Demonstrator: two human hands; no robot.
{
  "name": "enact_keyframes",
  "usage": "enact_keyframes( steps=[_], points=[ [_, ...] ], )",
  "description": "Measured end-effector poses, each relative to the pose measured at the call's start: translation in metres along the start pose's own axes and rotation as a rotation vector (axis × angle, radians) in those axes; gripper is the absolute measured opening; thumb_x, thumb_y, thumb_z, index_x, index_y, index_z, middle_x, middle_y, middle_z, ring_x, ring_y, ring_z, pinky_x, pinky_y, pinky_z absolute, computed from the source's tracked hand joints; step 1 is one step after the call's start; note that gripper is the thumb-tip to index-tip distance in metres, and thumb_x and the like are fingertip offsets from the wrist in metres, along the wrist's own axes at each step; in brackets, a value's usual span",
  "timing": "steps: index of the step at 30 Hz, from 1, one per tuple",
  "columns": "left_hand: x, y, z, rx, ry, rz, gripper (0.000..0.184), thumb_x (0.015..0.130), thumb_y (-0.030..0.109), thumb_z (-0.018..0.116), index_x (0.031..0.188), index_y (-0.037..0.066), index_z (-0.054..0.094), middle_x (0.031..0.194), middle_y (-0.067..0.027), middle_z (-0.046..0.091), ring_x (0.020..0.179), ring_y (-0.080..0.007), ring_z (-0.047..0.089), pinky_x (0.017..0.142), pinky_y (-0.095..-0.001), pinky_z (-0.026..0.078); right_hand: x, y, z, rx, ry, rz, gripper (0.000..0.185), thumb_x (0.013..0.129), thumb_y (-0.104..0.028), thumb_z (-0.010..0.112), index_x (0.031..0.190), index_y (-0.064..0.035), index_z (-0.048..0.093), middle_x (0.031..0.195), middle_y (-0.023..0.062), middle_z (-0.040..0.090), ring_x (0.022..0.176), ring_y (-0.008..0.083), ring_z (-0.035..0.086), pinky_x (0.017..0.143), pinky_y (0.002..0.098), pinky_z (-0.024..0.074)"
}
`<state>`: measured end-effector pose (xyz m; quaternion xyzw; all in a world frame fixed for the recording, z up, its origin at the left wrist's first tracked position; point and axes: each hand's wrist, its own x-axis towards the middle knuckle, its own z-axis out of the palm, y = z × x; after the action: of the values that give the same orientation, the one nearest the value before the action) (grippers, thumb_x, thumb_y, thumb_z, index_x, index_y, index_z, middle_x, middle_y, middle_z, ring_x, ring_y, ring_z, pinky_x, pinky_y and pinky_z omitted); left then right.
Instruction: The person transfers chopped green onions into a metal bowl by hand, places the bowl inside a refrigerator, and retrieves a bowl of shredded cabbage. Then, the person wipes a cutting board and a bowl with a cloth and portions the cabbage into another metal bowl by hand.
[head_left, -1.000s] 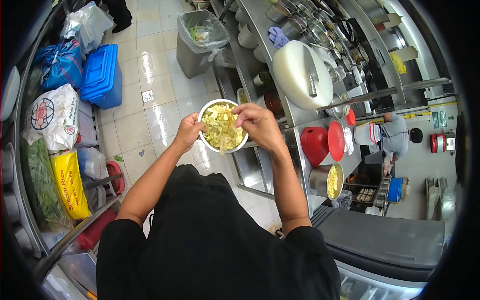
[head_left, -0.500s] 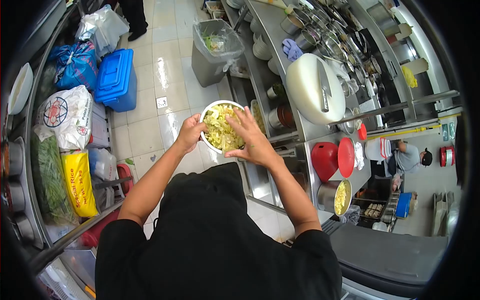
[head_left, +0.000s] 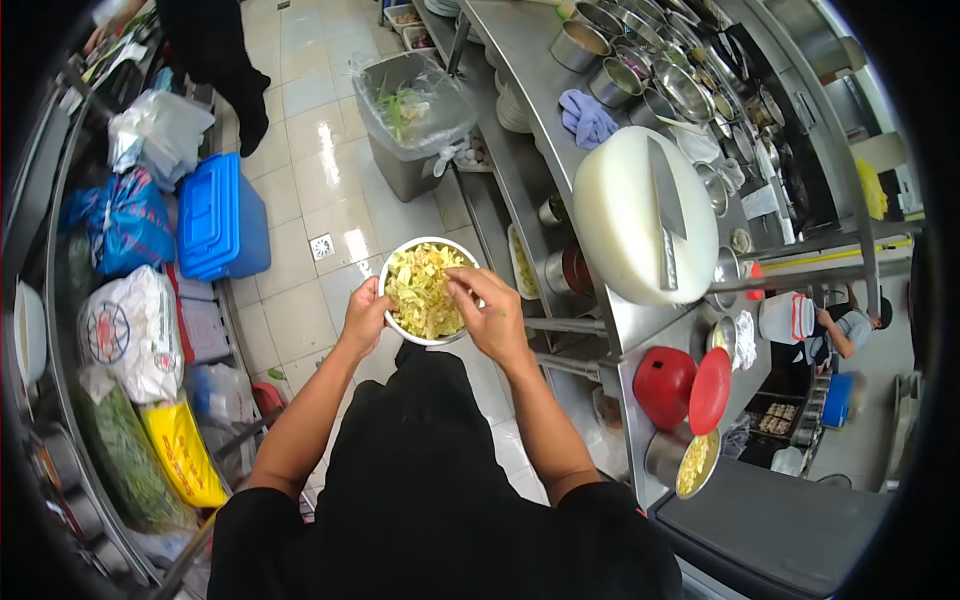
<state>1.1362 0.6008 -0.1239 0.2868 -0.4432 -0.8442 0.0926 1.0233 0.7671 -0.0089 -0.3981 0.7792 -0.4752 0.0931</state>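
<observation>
My left hand (head_left: 366, 315) grips the left rim of a white bowl (head_left: 424, 341), with the thumb at the edge. The bowl is full of chopped pale yellow-green leaves (head_left: 420, 285) that look like cabbage. Over the bowl's right side, my right hand (head_left: 492, 318) has its fingers drawn together in a pinch, the tips at the leaves. Whatever lies between those fingertips is too small to make out. Both hands are in front of my body, above the tiled floor.
To the right, a steel counter holds a white chopping block (head_left: 620, 210) with a cleaver (head_left: 667, 215), red containers (head_left: 665, 388) and a pot of chopped leaves (head_left: 697, 465). A lined bin (head_left: 405, 150) and blue cooler (head_left: 222, 220) stand ahead. Other people work at the far left and right.
My right hand's spread fingers have closed into a pinch over the leaves. The bowl now sits slightly lower and further left in view. More of the person at upper left shows.
</observation>
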Motion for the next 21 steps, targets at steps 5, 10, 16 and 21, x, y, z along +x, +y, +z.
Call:
enact_keyframes(
  steps=[5,10,16,21],
  points=[
    [0.074,-0.012,0.006,-0.046,0.017,-0.060,0.014,0.079,-0.002,0.053,0.091,0.005,0.054,0.082,-0.0018,0.061,0.066,-0.0062,0.057,0.053,-0.0208,0.049,0.040,0.052,0.015,0.229,0.042,0.286,0.021,0.081,-0.006,0.071,0.101,-0.0017,0.069,0.091,0.0102,0.066,0.074,0.0146,0.061,0.062,0.0243,0.0462],
    [0.156,-0.052,0.001,0.027,0.009,-0.081,0.012,0.078,-0.004,0.055,0.086,0.005,0.055,0.074,0.0007,0.058,0.059,-0.0047,0.052,0.050,-0.0202,0.044,0.064,0.111,0.016,-0.071,0.150,0.325,0.013,0.085,-0.008,0.068,0.097,-0.0016,0.069,0.102,0.0088,0.062,0.080,0.0125,0.057,0.064,0.0227,0.0438],
    [0.242,-0.120,-0.004,0.024,-0.092,-0.173,0.011,0.078,-0.005,0.055,0.078,0.005,0.051,0.065,0.0039,0.049,0.054,-0.0037,0.046,0.048,-0.0211,0.040,0.076,0.232,0.024,0.733,0.653,0.901,0.012,0.097,-0.015,0.054,0.093,-0.0032,0.055,0.061,-0.0034,0.043,0.048,0.0037,0.034,0.042,0.0208,0.0249],
    [0.286,-0.190,-0.026,0.100,-0.177,-0.216,0.021,0.075,-0.007,0.055,0.070,0.008,0.041,0.067,0.0044,0.045,0.058,-0.0035,0.043,0.051,-0.0214,0.038,0.061,0.353,0.026,1.007,0.957,1.079,0.016,0.097,-0.019,0.054,0.091,-0.0042,0.056,0.058,-0.0037,0.039,0.044,0.0044,0.031,0.037,0.0200,0.0225]
  ],
)
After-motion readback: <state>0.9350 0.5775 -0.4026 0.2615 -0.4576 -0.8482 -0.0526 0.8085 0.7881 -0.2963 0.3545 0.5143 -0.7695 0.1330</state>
